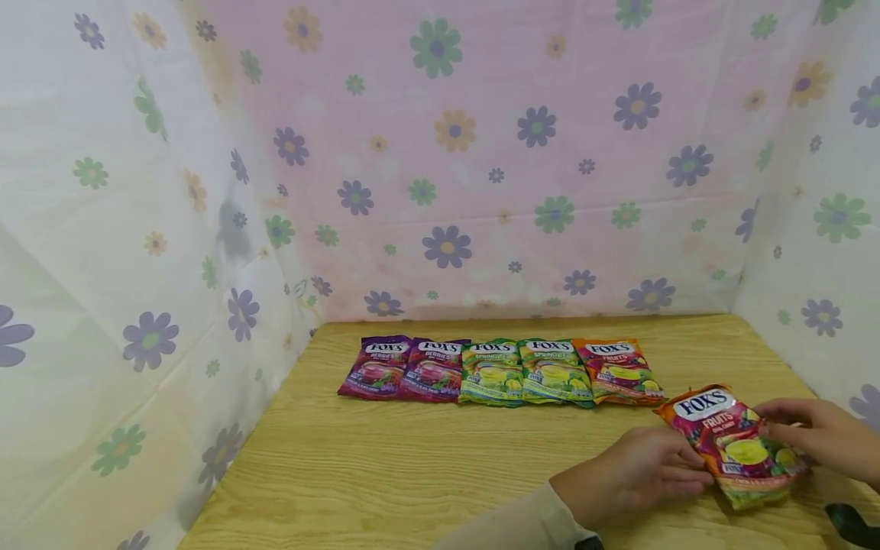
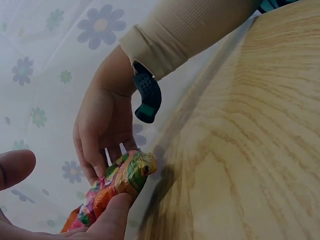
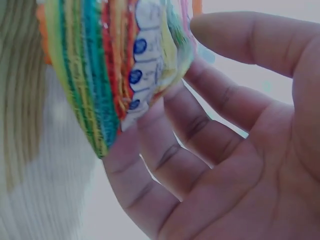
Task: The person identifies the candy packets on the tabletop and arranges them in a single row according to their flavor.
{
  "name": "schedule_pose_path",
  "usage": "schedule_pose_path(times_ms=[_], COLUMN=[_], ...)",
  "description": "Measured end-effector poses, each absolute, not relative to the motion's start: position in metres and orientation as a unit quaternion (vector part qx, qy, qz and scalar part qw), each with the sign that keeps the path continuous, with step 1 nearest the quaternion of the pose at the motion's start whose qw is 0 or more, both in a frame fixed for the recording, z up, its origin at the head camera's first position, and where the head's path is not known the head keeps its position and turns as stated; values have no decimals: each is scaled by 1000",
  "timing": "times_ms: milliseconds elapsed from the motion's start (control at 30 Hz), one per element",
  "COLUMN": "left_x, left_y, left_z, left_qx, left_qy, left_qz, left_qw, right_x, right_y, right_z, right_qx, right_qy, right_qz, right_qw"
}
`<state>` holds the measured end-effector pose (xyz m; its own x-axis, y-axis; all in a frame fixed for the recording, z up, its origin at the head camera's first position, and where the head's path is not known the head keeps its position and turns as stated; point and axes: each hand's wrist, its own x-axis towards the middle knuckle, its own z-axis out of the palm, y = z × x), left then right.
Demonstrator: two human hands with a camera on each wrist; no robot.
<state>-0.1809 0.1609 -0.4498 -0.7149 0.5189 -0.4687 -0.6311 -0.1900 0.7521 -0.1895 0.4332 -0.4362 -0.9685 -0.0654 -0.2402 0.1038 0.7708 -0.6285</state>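
In the head view, a red-orange Fox's Fruits candy bag [image 1: 732,443] is between both hands at the right front, tilted with its printed front up. My right hand [image 1: 825,431] grips its right side; in the right wrist view the thumb [image 3: 240,40] lies at one face and the fingers [image 3: 175,150] behind the other. My left hand [image 1: 639,470] touches the bag's left edge with fairly straight fingers. In the left wrist view, one left finger [image 2: 112,217] lies along the bag [image 2: 120,182], while another digit stands apart from it.
Further back lies a row of candy bags: two purple Berries bags [image 1: 431,372], two green-yellow Spring Tea bags [image 1: 491,374] and one Fruits bag [image 1: 619,372] at the right end. Flowered cloth walls [image 1: 447,191] surround the wooden table [image 1: 385,466] at the back and sides.
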Motion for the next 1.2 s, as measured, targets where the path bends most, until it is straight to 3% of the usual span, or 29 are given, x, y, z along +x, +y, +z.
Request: schedule_pose_path(times_ms=[300, 733, 1200], left_x=[-196, -212, -227], left_y=[157, 155, 162], left_z=[-448, -440, -450], left_qx=[-15, 9, 28], left_qy=[506, 510, 479], left_qz=[783, 803, 836], left_qw=[362, 308, 266], right_x=[-194, -196, -217], right_y=[437, 420, 404], right_z=[-433, -430, -439], right_qx=[28, 11, 28], right_qy=[933, 928, 886], right_qz=[-351, -369, -450], right_qw=[81, -42, -107])
